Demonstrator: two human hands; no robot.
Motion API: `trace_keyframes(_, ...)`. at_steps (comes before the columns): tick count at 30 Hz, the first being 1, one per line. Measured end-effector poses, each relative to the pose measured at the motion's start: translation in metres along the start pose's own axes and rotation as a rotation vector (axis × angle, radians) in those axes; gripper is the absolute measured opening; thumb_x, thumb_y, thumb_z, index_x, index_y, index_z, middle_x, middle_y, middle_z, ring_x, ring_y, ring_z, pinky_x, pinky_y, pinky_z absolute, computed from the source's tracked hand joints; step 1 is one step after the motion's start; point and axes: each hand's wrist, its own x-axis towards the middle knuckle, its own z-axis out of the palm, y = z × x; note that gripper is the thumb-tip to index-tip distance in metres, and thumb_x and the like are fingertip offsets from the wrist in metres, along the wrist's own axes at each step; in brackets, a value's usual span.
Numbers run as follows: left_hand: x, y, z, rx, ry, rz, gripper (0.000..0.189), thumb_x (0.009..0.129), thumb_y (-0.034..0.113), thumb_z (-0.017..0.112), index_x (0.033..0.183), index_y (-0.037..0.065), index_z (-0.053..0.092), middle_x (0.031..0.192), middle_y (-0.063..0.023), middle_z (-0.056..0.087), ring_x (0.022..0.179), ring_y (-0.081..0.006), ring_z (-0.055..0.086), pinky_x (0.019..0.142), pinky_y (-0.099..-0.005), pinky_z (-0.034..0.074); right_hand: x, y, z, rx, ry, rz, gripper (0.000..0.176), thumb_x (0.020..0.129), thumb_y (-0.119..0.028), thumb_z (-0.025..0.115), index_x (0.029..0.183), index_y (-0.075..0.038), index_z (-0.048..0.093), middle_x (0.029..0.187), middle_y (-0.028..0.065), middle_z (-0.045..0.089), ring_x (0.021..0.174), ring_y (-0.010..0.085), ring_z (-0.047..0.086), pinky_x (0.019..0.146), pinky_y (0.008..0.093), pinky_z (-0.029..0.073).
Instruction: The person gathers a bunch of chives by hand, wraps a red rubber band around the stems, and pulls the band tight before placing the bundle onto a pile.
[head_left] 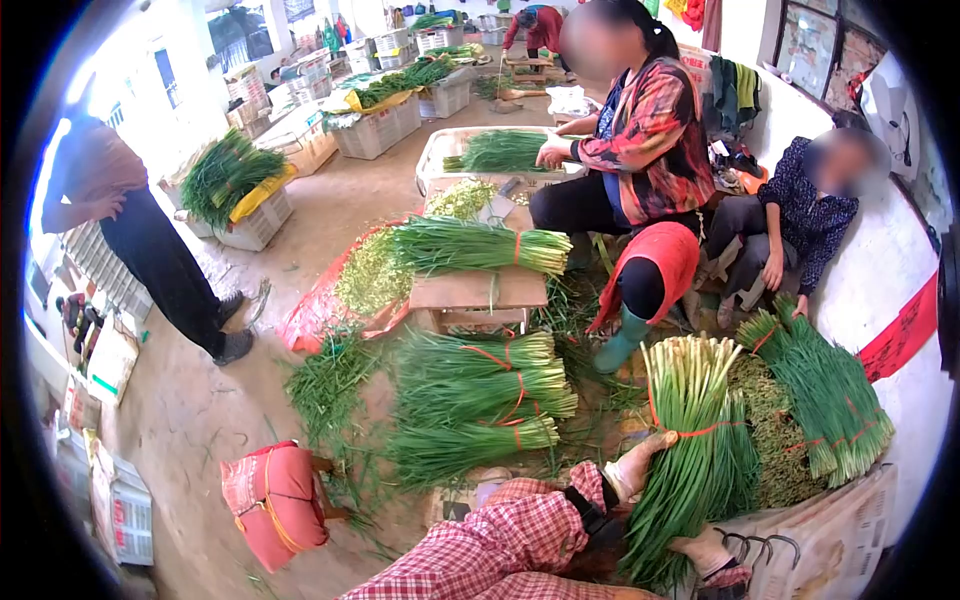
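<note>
A large bundle of garlic chives (690, 450) stands tilted in front of me, pale stem ends up and green leaves hanging down. A red tie circles it. My left hand (640, 468) is closed on the bundle's left side, with its fingers at the tie. Lower down, my right hand (703, 552) grips the leaves from the right; its fingertips are hidden behind them. Left of the bundle, several tied chive bundles (480, 385) lie on the floor. To the right, more tied chives (825, 395) lean by a brownish heap (768, 430).
Another tied bundle lies on a wooden bench (478, 290). A red padded stool (275, 505) stands at lower left, near loose leaves (330, 385). A co-worker (645, 140) handles chives at a white crate (430, 160). Another person sits at right (800, 200); one stands at left (150, 240).
</note>
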Motion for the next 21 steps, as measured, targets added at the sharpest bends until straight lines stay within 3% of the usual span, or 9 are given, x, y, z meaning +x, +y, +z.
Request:
trace_keyframes(2,-0.003,-0.004,0.003,0.019,-0.017,-0.067,0.052,0.091,0.039,0.066,0.128,0.004,0.059,0.116,-0.0118,0.07,0.097,-0.0238,0.069,0.09,-0.0388,0.055,-0.013,0.024,0.003,-0.036,0.145,0.099,0.055,0.079,-0.002,0.077,0.129,0.002,0.056,0.122,0.0111,0.066,0.108,0.0204,0.063,0.096,0.0365,0.05)
trace_keyframes(6,0.007,0.026,0.008,0.109,0.076,-0.067,0.05,0.091,0.04,0.066,0.125,0.004,0.06,0.113,-0.0109,0.071,0.092,-0.0233,0.07,0.088,-0.0382,0.056,0.031,0.05,0.02,-0.077,0.332,-0.074,0.047,0.078,-0.002,0.077,0.122,0.003,0.061,0.117,0.0096,0.068,0.104,0.0214,0.064,0.094,0.0357,0.05)
trace_keyframes(13,0.002,0.044,0.015,-0.007,0.142,-0.093,0.05,0.089,0.037,0.069,0.127,0.005,0.06,0.113,-0.0102,0.071,0.094,-0.0244,0.07,0.089,-0.0405,0.056,0.044,0.04,0.033,-0.006,0.254,-0.117,0.05,0.077,-0.007,0.079,0.122,0.004,0.06,0.115,0.0098,0.07,0.105,0.0199,0.065,0.093,0.0341,0.05)
trace_keyframes(16,0.008,0.043,0.007,0.005,0.097,-0.027,0.053,0.09,0.038,0.068,0.13,0.005,0.058,0.118,-0.0111,0.069,0.098,-0.0251,0.069,0.09,-0.0407,0.055,0.034,0.019,0.028,-0.157,0.195,-0.06,0.047,0.08,-0.001,0.069,0.125,0.003,0.057,0.11,0.0077,0.068,0.095,0.0204,0.064,0.083,0.034,0.051)
trace_keyframes(18,0.012,0.04,0.003,-0.006,0.077,0.014,0.055,0.09,0.04,0.067,0.13,0.005,0.057,0.118,-0.0114,0.069,0.099,-0.025,0.068,0.092,-0.0407,0.055,0.04,0.085,-0.06,-0.485,0.146,0.001,0.057,0.078,-0.002,0.072,0.131,0.002,0.053,0.114,0.0092,0.066,0.096,0.0212,0.064,0.083,0.0346,0.051)
trace_keyframes(19,0.012,0.039,0.004,-0.014,0.084,0.036,0.052,0.091,0.04,0.067,0.128,0.005,0.059,0.116,-0.0104,0.07,0.097,-0.0245,0.069,0.091,-0.0403,0.055,0.023,0.011,-0.038,-0.659,0.234,0.077,0.053,0.083,-0.003,0.067,0.134,0.002,0.051,0.12,0.0096,0.064,0.098,0.0221,0.063,0.083,0.0345,0.051)
trace_keyframes(20,0.012,0.038,0.006,-0.023,0.091,0.055,0.05,0.091,0.04,0.068,0.126,0.005,0.06,0.114,-0.0094,0.07,0.095,-0.0239,0.069,0.089,-0.0398,0.056,0.056,0.108,-0.121,-0.215,0.258,-0.244,0.065,0.082,-0.011,0.07,0.142,-0.001,0.046,0.128,0.0087,0.058,0.104,0.0197,0.058,0.085,0.0334,0.049)
trace_keyframes(21,0.014,0.036,0.008,-0.031,0.096,0.073,0.048,0.091,0.04,0.068,0.124,0.005,0.062,0.112,-0.0084,0.071,0.094,-0.0234,0.069,0.088,-0.0393,0.056,0.053,0.056,-0.117,0.023,0.291,-0.274,0.063,0.09,-0.013,0.062,0.147,-0.002,0.038,0.128,0.01,0.058,0.097,0.0174,0.058,0.084,0.0307,0.048)
